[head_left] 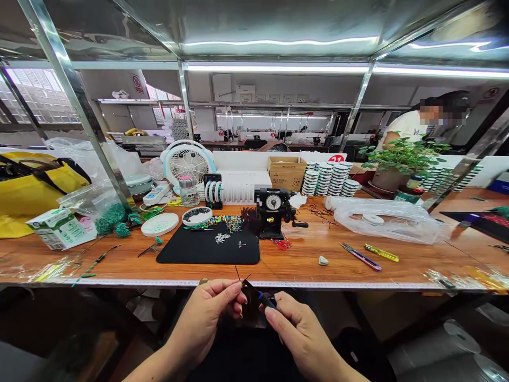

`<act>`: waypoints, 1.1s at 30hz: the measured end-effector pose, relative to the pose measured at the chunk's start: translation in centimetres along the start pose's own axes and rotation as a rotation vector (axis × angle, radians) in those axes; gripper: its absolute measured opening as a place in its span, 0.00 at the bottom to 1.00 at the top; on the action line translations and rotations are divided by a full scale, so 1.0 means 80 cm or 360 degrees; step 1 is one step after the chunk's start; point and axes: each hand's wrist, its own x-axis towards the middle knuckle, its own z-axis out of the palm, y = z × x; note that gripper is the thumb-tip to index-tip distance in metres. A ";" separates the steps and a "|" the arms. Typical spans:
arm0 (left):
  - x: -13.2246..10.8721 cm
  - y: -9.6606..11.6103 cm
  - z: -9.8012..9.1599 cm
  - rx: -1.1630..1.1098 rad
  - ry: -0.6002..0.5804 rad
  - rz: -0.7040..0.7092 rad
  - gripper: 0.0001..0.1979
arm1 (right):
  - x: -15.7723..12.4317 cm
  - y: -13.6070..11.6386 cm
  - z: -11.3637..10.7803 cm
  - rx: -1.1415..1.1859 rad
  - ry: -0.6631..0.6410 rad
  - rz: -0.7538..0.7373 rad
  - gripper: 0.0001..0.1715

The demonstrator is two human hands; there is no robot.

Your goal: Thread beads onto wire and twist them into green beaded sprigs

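Left hand (pixel 210 313) and right hand (pixel 298 329) pinch perhaps a dark tassel (pixel 249 300); clear bag (pixel 413 225) holds spool (pixel 373 219).

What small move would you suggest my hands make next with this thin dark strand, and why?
Probably bring the small blue-tipped tool in the right hand closer to the thin dark strand: the left hand pinches it, its ends stick up free, and the tool sits just beside.

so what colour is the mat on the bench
Black mat, with small white bits on it; head view shows it best.
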 end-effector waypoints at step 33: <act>0.018 -0.015 0.005 0.0334 -0.0076 -0.0016 0.13 | -0.009 0.008 -0.007 -0.0094 0.0128 0.0035 0.18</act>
